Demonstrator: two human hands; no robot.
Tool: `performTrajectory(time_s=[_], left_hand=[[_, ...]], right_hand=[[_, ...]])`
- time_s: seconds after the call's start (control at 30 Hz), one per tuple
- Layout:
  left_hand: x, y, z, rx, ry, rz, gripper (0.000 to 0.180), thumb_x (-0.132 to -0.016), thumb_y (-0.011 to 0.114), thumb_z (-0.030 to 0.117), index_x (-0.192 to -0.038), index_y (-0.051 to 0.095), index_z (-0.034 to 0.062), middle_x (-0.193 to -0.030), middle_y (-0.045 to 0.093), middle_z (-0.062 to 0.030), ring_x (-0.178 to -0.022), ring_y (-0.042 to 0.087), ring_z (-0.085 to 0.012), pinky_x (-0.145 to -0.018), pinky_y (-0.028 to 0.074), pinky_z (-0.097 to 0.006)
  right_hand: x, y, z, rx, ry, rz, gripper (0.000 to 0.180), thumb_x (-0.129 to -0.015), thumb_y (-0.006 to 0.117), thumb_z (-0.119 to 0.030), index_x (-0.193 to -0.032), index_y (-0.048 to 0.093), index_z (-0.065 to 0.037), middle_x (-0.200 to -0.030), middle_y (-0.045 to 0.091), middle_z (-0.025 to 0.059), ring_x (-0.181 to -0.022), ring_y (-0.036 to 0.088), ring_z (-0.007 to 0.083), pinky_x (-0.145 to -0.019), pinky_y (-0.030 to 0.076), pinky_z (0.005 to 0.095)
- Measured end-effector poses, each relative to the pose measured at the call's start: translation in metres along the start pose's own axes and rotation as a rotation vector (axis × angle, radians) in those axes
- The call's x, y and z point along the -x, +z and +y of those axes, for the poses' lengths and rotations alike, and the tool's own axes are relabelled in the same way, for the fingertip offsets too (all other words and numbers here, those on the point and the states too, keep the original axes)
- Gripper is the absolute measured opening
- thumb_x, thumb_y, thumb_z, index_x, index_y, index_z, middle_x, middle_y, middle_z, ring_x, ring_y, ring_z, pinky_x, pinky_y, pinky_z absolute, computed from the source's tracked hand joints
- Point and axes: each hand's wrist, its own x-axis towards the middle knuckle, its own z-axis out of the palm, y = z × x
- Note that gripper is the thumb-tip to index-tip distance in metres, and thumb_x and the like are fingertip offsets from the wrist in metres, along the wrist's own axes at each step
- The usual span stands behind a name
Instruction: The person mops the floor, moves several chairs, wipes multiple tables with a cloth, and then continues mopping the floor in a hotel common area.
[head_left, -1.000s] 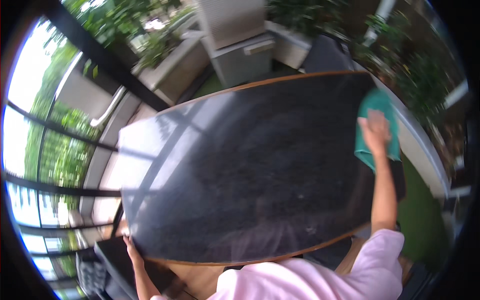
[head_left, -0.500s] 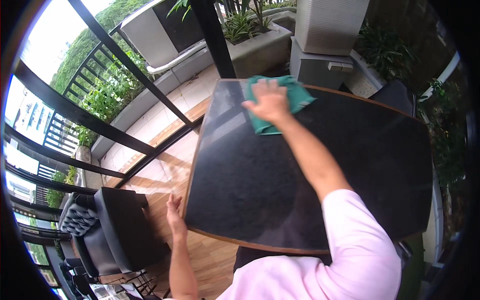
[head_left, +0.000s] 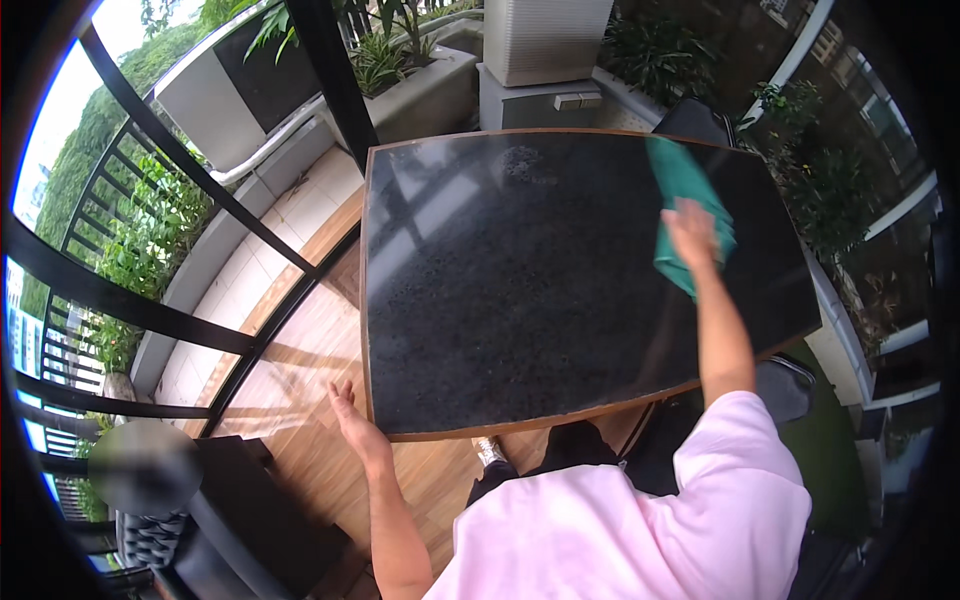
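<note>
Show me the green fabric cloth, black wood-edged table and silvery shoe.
Green fabric cloth [head_left: 686,180]: head view, upper part.
Black wood-edged table [head_left: 540,290]: head view, bare middle of its top.
Silvery shoe [head_left: 489,451]: head view, its upper side.

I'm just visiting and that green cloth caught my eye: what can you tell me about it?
The cloth is green and thin, probably fabric; blur hides its weave. It lies elongated on the right part of the dark table, coming to a point at the near end, its far end close to the table's far edge. The right hand lies on its nearer part.
</note>
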Motion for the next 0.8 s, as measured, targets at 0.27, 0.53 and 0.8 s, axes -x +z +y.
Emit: performTrajectory(time_s=[0.27, 0.53, 0.8], left_hand=[[-0.007, -0.008, -0.009, 0.094, -0.035, -0.103, 0.073, -0.109, 0.025, 0.052, -0.16, 0.014, 0.0014, -0.153, 0.042, -0.0193, -0.144, 0.035, -0.0337, -0.121, 0.02, -0.043], [-0.001, -0.038, -0.026, 0.155, 0.044, 0.078, 0.08, -0.102, 0.033, 0.065, -0.153, 0.037, 0.0028, -0.156, 0.039, -0.0167, -0.143, 0.038, -0.0327, -0.119, 0.03, -0.047], [-0.002, -0.002, -0.028, -0.216, 0.396, 0.051, 0.062, -0.106, 0.045, 0.042, -0.137, 0.049, -0.0112, -0.127, 0.062, -0.0292, -0.112, 0.063, -0.0384, -0.094, 0.055, -0.045]], right_hand=[[0.165, -0.073, -0.285, -0.2, -0.651, 0.139, 0.05, -0.087, 0.061, -0.059, -0.108, 0.072, -0.014, -0.117, 0.065, 0.0173, -0.116, 0.056, 0.0417, -0.094, 0.043, 0.0613], [0.332, -0.074, -0.332, -0.823, -0.942, -0.168, 0.05, -0.09, 0.063, -0.043, -0.136, 0.063, -0.023, -0.152, 0.05, 0.0055, -0.146, 0.036, 0.0316, -0.12, 0.02, 0.0604], [0.141, -0.1, 0.192, 0.042, 0.241, 0.394, 0.04, -0.088, 0.064, -0.044, -0.119, 0.068, -0.018, -0.139, 0.055, 0.0117, -0.132, 0.046, 0.0442, -0.105, 0.033, 0.0709]])
